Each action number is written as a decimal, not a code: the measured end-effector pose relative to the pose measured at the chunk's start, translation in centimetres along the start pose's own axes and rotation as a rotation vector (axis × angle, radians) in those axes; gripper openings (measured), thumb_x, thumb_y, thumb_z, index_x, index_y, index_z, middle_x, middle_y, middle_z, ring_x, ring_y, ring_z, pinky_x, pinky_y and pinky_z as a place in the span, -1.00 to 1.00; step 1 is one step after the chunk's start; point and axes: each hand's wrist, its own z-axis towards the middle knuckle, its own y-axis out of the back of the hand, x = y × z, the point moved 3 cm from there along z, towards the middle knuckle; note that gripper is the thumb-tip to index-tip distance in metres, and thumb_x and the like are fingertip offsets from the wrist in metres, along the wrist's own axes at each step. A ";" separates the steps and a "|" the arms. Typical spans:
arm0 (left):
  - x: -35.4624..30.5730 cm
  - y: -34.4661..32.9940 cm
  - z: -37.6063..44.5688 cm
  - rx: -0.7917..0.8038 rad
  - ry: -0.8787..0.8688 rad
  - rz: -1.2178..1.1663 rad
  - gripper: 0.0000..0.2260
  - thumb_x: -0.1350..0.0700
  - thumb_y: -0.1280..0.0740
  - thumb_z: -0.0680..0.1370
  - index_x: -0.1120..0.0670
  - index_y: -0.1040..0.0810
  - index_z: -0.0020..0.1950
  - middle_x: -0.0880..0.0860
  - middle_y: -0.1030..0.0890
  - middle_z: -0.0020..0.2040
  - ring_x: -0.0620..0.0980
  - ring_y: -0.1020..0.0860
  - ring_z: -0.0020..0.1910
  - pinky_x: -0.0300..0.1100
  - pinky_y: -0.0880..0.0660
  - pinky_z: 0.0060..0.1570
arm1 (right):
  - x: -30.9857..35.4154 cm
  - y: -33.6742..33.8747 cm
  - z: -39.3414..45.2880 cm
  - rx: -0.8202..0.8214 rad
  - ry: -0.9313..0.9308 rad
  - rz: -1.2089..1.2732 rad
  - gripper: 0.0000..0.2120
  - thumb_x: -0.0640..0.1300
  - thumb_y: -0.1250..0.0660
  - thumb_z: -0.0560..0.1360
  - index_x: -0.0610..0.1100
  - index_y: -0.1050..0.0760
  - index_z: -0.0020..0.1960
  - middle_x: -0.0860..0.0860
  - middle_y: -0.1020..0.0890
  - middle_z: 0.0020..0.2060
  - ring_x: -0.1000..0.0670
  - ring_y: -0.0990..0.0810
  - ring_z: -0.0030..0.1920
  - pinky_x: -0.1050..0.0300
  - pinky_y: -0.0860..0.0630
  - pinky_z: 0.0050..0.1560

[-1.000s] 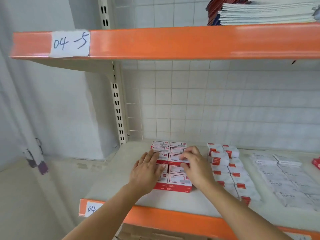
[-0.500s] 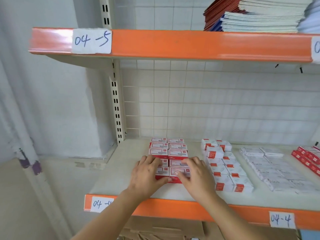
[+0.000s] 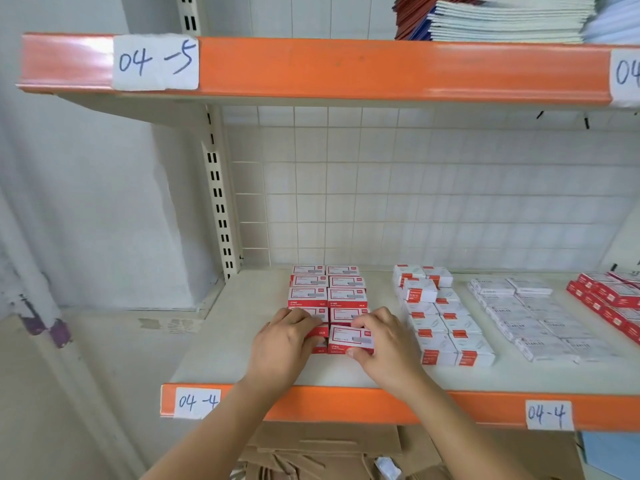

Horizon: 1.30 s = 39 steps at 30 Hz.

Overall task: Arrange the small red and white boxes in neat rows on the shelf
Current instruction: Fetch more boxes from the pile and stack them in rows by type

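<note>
- Shelf (image 3: 242,341) of pale board with an orange front lip, paper tags on the lip reading "04-4" (image 3: 549,415).
- Small red and white cardboard boxes (image 3: 327,296) sit on the left part of the shelf in two columns, touching side by side, running from the front toward the tiled back wall (image 3: 415,202).
- Left hand (image 3: 282,344) lies over the front of the left column; its fingers (image 3: 294,315) are curled down onto the top of the box there, the thumb side against the front box. Cannot tell whether it grips or only presses.
- Right hand (image 3: 384,344) holds the front right red and white box (image 3: 349,339): fingers curl over its back right edge, thumb pressed on the front lower corner. This box sits slightly skewed against its column.
- Just to the right, apart from the hands, two columns of white boxes with red corners (image 3: 440,327), one lying on top near the back.
- Farther right, flat white packets (image 3: 533,323), then more red boxes (image 3: 609,299) at the frame edge.
- Upper orange-lipped shelf (image 3: 381,69), tagged "04-5", carries a stack of notebooks (image 3: 502,19).
- Brown cardboard (image 3: 329,448) lies below the shelf.
</note>
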 end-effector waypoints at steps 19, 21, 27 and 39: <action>0.5 -0.5 2.0 -0.090 -0.042 0.019 -0.76 0.19 -0.39 0.50 0.08 -0.62 0.16 0.07 -0.57 0.05 0.09 -0.53 0.07 -0.04 -0.58 -0.18 | 0.9 1.1 2.6 -0.103 0.002 -0.087 -0.63 0.03 -0.29 0.54 0.04 -0.39 0.33 0.12 -0.40 0.23 0.06 -0.43 0.19 0.20 -0.42 0.01; 0.6 -0.8 1.8 -0.084 -0.054 0.016 -0.73 0.20 -0.34 0.53 0.08 -0.58 0.22 0.06 -0.55 0.12 0.09 -0.50 0.14 -0.06 -0.55 -0.05 | 1.2 1.4 2.5 -0.132 0.000 -0.086 -0.64 0.02 -0.31 0.53 0.01 -0.40 0.30 0.10 -0.41 0.21 0.04 -0.47 0.13 0.19 -0.44 -0.07; 0.9 0.0 1.6 -0.119 -0.012 -0.029 -0.73 0.23 -0.43 0.44 0.11 -0.61 0.13 0.07 -0.57 0.06 0.11 -0.54 0.05 -0.03 -0.54 -0.04 | 2.9 2.2 -0.1 -0.241 0.253 -0.145 -0.92 -0.17 -0.42 0.40 -0.07 -0.52 -0.16 0.07 -0.56 -0.20 0.03 -0.56 -0.20 0.13 -0.52 -0.21; 1.7 -0.3 1.2 -0.125 0.110 -0.015 -0.80 0.12 -0.38 0.50 0.11 -0.57 0.11 0.05 -0.55 0.10 0.06 -0.49 0.08 -0.11 -0.48 -0.06 | 2.6 0.1 -1.1 0.024 0.125 -0.266 -0.62 0.09 -0.17 0.57 -0.03 -0.36 0.33 0.04 -0.44 0.21 0.00 -0.35 0.22 0.10 -0.34 0.18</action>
